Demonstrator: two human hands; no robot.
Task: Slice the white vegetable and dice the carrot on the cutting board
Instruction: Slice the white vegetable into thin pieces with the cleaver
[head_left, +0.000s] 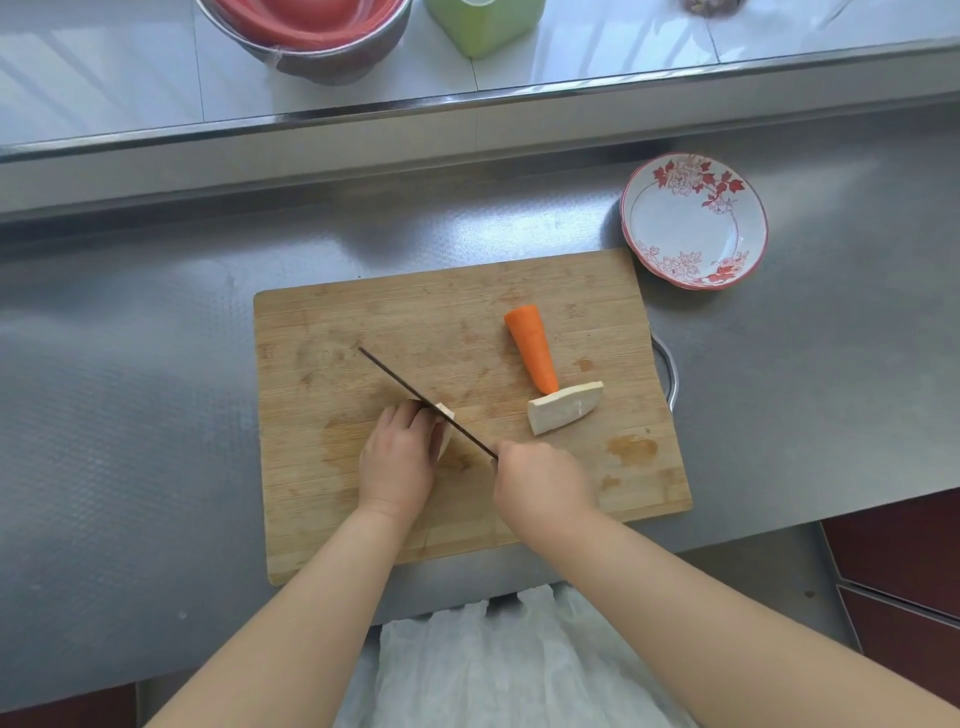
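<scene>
Tabletop (156, 415): grey metal, carrying the cutting board (363, 322) at centre.
Left hand (397, 460): palm down on the board's near-left part, forearm entering from 7 o'clock, fingers curled over a white vegetable piece (445, 422); grip closed round that piece, pinning it to the board.
White vegetable piece under left hand: mostly hidden, cut face toward 3 o'clock, touching the blade; long axis cannot be told.
Knife (426, 404): seen edge-on, thin dark line running from 10 o'clock tip to 4 o'clock heel, resting against the held piece.
Right hand (540, 480): forearm entering from 5 o'clock, fingers wrapped tight round the knife handle, handle itself hidden in the grip.
Carrot (532, 347): lying flat, long axis 11 to 5 o'clock, narrow end toward 5 o'clock, touching the second white piece.
Second white piece (563, 408): right of the knife, cut face up, long axis 8 to 2 o'clock.
Plate (644, 218): red flower rim, at 2 o'clock off the board's far-right corner.
</scene>
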